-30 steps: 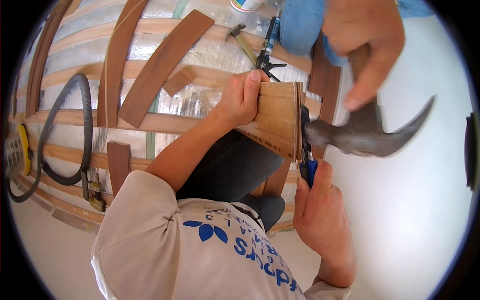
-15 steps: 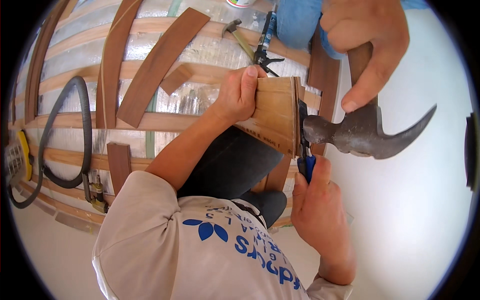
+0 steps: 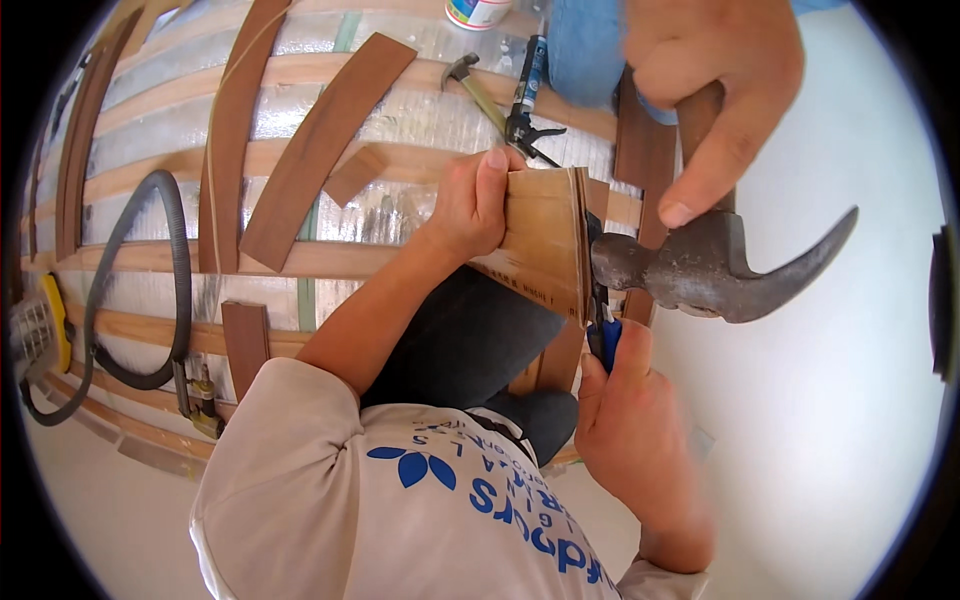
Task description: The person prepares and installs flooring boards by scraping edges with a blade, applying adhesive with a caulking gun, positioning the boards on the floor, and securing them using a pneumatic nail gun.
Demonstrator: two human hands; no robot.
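My left hand (image 3: 472, 205) is closed around the far-left edge of a short wooden plank (image 3: 545, 235), its pale, printed face showing. My right hand (image 3: 630, 400) grips a blue-handled tool (image 3: 608, 340) whose dark, narrow blade runs along the plank's right end. A co-worker's hand (image 3: 730, 100) reaches in from the top right and holds a claw hammer (image 3: 700, 268) by its handle. The hammer's striking face is right at the dark blade; whether they touch I cannot tell. The exact kind of the blue-handled tool is partly hidden by the hammer and my fingers.
Pale battens (image 3: 340, 258) cross a silvery sheet, with loose brown planks (image 3: 330, 150) on them. A second hammer (image 3: 475, 90), a caulking gun (image 3: 528, 105) and a white tub (image 3: 478, 10) lie beyond. At left are a grey hose (image 3: 180, 270) and a yellow-framed lamp (image 3: 55, 320). A white wall (image 3: 800, 420) stands right.
The hammer, the co-worker's hand and the blue-handled tool have shifted slightly left in view. The whole scene sits a little lower. Both my hands keep their grips.
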